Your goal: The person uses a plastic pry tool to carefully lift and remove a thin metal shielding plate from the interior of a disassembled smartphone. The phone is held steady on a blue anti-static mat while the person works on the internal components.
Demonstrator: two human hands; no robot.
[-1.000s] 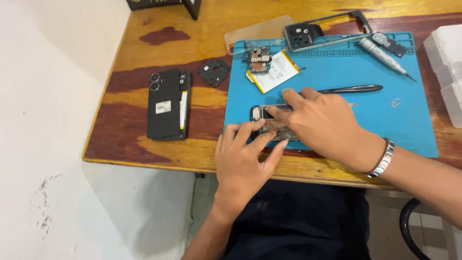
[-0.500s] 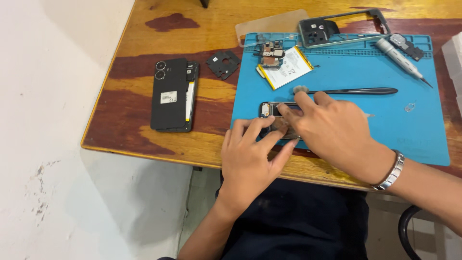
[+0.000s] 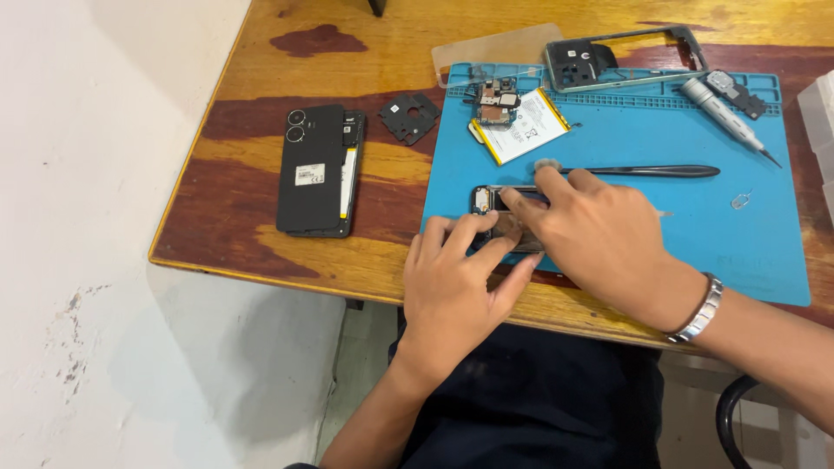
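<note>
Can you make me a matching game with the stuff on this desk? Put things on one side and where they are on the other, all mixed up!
Things:
1. black phone
2. battery
3. screwdriver
4. phone part under both hands

Places:
A. on the blue mat, near its far right corner
B. on the bare wooden table, left of the mat
C. at the mat's near edge, held down by fingers
D. on the mat, beside a small circuit board

Pairs: 1-B, 2-D, 3-A, 4-C

view: tilted down, table higher in frame | right hand (image 3: pixel 599 239): fingers spread further over opened phone (image 3: pixel 495 204)
</note>
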